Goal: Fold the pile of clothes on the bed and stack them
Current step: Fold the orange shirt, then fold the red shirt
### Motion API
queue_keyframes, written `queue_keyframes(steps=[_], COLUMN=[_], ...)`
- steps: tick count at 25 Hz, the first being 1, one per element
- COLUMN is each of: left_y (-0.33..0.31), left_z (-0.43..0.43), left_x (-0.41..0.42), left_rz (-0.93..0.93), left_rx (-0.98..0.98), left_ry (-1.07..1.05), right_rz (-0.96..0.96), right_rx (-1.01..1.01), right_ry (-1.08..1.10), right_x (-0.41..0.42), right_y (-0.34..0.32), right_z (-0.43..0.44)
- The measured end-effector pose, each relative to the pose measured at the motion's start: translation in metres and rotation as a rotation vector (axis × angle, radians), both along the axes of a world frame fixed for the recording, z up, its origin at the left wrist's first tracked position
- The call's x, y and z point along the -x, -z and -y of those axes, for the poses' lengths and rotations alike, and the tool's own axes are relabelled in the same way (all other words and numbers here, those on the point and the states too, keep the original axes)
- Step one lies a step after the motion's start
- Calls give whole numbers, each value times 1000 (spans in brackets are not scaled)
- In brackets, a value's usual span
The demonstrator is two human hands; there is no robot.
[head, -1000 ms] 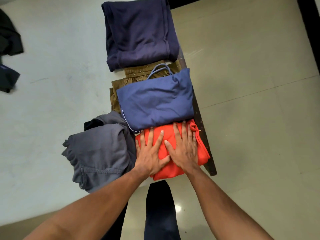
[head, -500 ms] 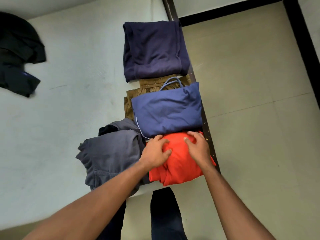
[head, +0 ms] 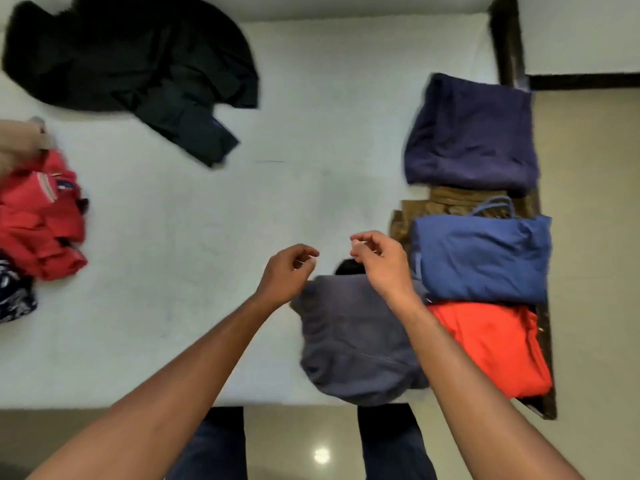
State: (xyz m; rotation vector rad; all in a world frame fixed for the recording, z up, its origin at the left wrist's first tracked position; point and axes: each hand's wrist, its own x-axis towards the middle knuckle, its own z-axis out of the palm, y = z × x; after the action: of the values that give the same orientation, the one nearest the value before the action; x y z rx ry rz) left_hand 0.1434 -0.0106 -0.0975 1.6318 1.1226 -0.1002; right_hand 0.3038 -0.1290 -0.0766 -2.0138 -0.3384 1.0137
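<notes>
- Grips both off the orange garment [head: 491, 348]: a second ago the left grip [head: 289, 271] and right grip [head: 381, 265] lay flat on it, pressing the fold down. Now they hover above the bed [head: 207, 289], near each other but apart.
- Grip state: fingers on each are loosely curled, thumb close to the fingertips, pinching nothing. Neither touches cloth.
- Orange garment lies folded, down and to the right of the right grip, by the dark bed frame [head: 547, 375]. It touches the blue garment [head: 481, 258] beyond it. Judgement: this piece is finished.
- Row to the right of the right grip: blue garment rests partly on an olive-brown garment [head: 446, 199], with a navy garment [head: 471, 133] farther on. Four folded pieces sit in an overlapping row, not one stack.
- View has swung left since a second ago. Unfolded clothes now show well off to the left of the left grip: a red garment [head: 38, 216], a beige piece [head: 17, 143] and a dark patterned piece [head: 14, 296]. A black garment [head: 138, 71] lies far ahead and left.
- Grey garment [head: 353, 341] sits bunched under the right wrist, apparently unfolded. It is nearest, so a likely next pick.
- Meaning: one fold is closed, several pieces remain, and the stacking proper is not yet done.
</notes>
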Motion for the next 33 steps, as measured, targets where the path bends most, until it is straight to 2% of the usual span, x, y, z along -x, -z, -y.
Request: queue_keyframes(steps=[3,5,9,11,13,17,19,21,24,27,33], left_y=[26,44,61,59,59,59,58,52,34,4,-54], left_z=[-97,-164,-272,-309,-331,-337,-338,-337,-332,-328,-296], left_x=[116,205,348,403,436,435,424,413,396,373,273], left_rz=[-102,-206,-352,-416,-403,-319,-305,-206,-106,-94,50], left_rx=[-237,-391,-604,-709,-786,-767,-717,-680,-783,-820,-531], left_ry=[-106,-103,-149,-102,-6,-53,-146,-286,-346,-120,559], right_rz=[29,54,57,15,10,171,83,42,-57,-216,-242], right_rx=[60,81,7,-36,-62,65,26,-41,-101,-67,38], right_ry=[-175,-262,-370,-464,-564,-499,-443,-397,-390,-495,-766], right_x=[71,127,233,297,356,402,393,377,343,308,233], right_y=[20,42,77,88,92,108,107,97,67,24,-74], right_z=[-117,-201,-346,-407,-451,-480,-476,-464,-427,-374,-287])
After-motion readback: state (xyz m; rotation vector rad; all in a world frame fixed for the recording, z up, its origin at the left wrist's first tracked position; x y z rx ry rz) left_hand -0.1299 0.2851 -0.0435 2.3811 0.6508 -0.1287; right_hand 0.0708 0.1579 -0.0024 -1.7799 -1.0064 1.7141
